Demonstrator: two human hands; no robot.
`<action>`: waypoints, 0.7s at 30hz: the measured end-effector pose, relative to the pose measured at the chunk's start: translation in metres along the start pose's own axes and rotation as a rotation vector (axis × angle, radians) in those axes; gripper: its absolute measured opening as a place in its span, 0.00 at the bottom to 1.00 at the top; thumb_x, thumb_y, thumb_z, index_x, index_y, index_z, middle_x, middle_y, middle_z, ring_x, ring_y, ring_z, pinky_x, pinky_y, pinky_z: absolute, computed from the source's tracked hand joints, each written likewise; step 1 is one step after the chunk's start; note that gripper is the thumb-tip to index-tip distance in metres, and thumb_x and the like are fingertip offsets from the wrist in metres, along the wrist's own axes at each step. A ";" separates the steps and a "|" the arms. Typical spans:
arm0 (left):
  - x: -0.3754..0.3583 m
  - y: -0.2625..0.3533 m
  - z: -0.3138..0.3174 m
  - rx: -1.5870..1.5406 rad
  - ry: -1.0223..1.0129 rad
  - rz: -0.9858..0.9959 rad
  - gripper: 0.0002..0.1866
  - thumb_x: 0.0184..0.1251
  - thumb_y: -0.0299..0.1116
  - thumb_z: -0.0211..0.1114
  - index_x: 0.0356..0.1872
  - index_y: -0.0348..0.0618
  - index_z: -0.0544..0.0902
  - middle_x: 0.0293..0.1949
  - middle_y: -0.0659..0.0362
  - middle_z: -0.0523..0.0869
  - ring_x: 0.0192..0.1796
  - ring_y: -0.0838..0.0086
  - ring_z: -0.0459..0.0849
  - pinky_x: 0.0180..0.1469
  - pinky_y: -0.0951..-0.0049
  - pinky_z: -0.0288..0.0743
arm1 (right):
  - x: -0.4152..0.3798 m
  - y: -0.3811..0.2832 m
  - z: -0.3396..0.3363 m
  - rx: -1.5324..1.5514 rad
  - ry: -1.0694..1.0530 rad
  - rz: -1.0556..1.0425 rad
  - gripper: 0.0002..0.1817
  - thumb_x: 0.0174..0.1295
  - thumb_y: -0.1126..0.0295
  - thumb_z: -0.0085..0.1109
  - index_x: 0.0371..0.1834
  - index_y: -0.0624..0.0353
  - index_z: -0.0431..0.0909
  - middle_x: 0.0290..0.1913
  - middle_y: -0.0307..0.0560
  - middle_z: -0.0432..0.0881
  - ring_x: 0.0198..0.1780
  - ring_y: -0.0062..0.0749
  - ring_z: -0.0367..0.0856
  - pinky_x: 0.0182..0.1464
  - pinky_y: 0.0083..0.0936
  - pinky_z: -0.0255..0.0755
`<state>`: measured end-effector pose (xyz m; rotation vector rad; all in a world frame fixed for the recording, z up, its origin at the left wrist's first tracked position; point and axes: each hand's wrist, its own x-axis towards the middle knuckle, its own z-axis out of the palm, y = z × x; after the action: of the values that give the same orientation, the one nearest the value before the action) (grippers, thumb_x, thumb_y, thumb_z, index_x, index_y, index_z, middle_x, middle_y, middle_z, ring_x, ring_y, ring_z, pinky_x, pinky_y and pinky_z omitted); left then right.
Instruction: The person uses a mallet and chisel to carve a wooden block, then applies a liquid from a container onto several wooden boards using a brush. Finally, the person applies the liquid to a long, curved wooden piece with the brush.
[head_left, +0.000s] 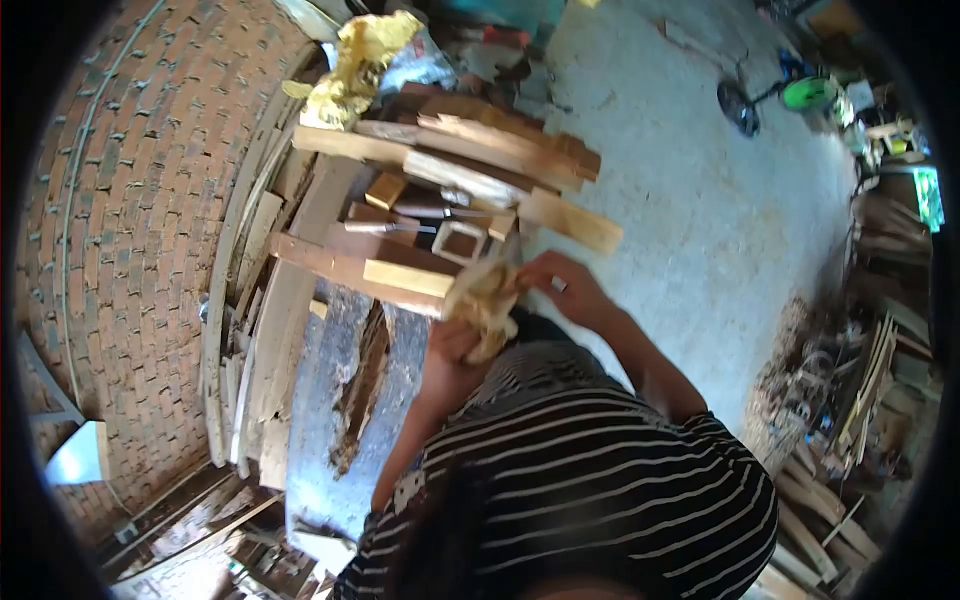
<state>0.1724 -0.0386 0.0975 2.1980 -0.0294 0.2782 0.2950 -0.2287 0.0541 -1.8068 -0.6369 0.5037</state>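
A pale, carved wooden piece (485, 302) is held close to my body, its shape partly hidden by my fingers. My left hand (457, 345) wraps round its lower left side. On its upper right side, my right hand (555, 278) has its fingers pinched together at the edge. Just beyond lie a square wooden frame (460, 242), a chisel with a light handle (385, 227) and a small golden block (386, 190). A light wooden bar (408, 278) lies left of the piece.
Stacked planks (500, 150) and yellow crumpled material (360, 60) are beyond the tools. A brick wall (150, 230) stands at left. A fan (738, 105) stands on the concrete floor (680, 190), with scrap wood at right.
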 end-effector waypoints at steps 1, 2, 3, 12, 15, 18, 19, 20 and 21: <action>0.007 0.000 0.004 -0.008 0.040 0.040 0.09 0.38 0.23 0.72 0.23 0.41 0.80 0.25 0.55 0.79 0.31 0.59 0.78 0.38 0.64 0.70 | -0.007 -0.008 -0.007 -0.053 0.166 -0.138 0.08 0.60 0.73 0.57 0.42 0.59 0.81 0.38 0.47 0.79 0.41 0.39 0.78 0.45 0.28 0.72; 0.012 -0.002 0.004 0.013 -0.004 0.060 0.10 0.37 0.23 0.72 0.23 0.41 0.80 0.27 0.55 0.80 0.33 0.58 0.78 0.39 0.64 0.70 | -0.017 -0.025 -0.019 -0.040 0.233 -0.176 0.09 0.56 0.79 0.59 0.40 0.59 0.82 0.37 0.46 0.79 0.41 0.35 0.77 0.43 0.26 0.72; 0.017 -0.005 0.005 0.034 -0.044 0.086 0.10 0.36 0.23 0.72 0.24 0.41 0.81 0.29 0.55 0.80 0.35 0.58 0.78 0.40 0.64 0.70 | -0.031 -0.039 -0.030 -0.046 0.315 -0.161 0.08 0.55 0.78 0.60 0.38 0.60 0.83 0.37 0.46 0.79 0.41 0.35 0.77 0.44 0.26 0.72; 0.040 -0.055 0.045 -0.613 0.215 -0.007 0.21 0.63 0.26 0.61 0.58 0.38 0.71 0.56 0.52 0.76 0.58 0.65 0.76 0.63 0.63 0.68 | -0.180 -0.053 -0.142 0.243 1.140 -0.515 0.26 0.66 0.42 0.41 0.42 0.57 0.72 0.39 0.55 0.81 0.42 0.46 0.80 0.50 0.45 0.72; 0.116 0.030 0.027 -1.320 0.526 -0.381 0.20 0.73 0.45 0.49 0.54 0.39 0.73 0.47 0.56 0.81 0.55 0.66 0.77 0.59 0.62 0.72 | -0.247 -0.038 -0.191 0.843 1.169 -0.649 0.20 0.64 0.47 0.50 0.33 0.53 0.75 0.34 0.43 0.80 0.41 0.33 0.78 0.49 0.41 0.71; 0.165 -0.036 0.020 -2.212 0.279 -0.386 0.12 0.69 0.35 0.54 0.44 0.37 0.75 0.37 0.54 0.78 0.43 0.67 0.80 0.45 0.62 0.78 | -0.333 -0.019 -0.244 1.074 1.228 -0.700 0.17 0.63 0.55 0.54 0.20 0.50 0.70 0.20 0.34 0.67 0.27 0.18 0.69 0.34 0.24 0.66; 0.179 -0.017 0.034 -2.262 0.158 -0.510 0.11 0.68 0.34 0.54 0.43 0.35 0.74 0.37 0.53 0.77 0.41 0.68 0.80 0.41 0.65 0.78 | -0.363 -0.002 -0.265 1.390 1.113 -0.879 0.19 0.67 0.60 0.48 0.16 0.49 0.66 0.13 0.30 0.61 0.18 0.15 0.64 0.25 0.16 0.62; 0.189 0.006 0.048 -2.305 0.046 -0.637 0.11 0.67 0.32 0.54 0.42 0.33 0.73 0.37 0.51 0.77 0.39 0.68 0.79 0.37 0.68 0.78 | -0.408 0.024 -0.286 1.562 1.061 -0.908 0.22 0.67 0.64 0.43 0.11 0.48 0.62 0.08 0.29 0.55 0.11 0.15 0.57 0.17 0.12 0.55; 0.199 0.027 0.063 -2.341 -0.064 -0.769 0.11 0.66 0.30 0.54 0.42 0.32 0.73 0.36 0.50 0.77 0.37 0.69 0.79 0.32 0.71 0.78 | -0.426 0.038 -0.302 1.646 0.966 -0.920 0.23 0.63 0.64 0.43 0.07 0.46 0.57 0.08 0.31 0.57 0.10 0.16 0.58 0.16 0.17 0.56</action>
<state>0.3753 -0.0888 0.1240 -0.1997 0.2938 -0.2549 0.1628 -0.7299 0.1237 0.0312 -0.1173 -0.4535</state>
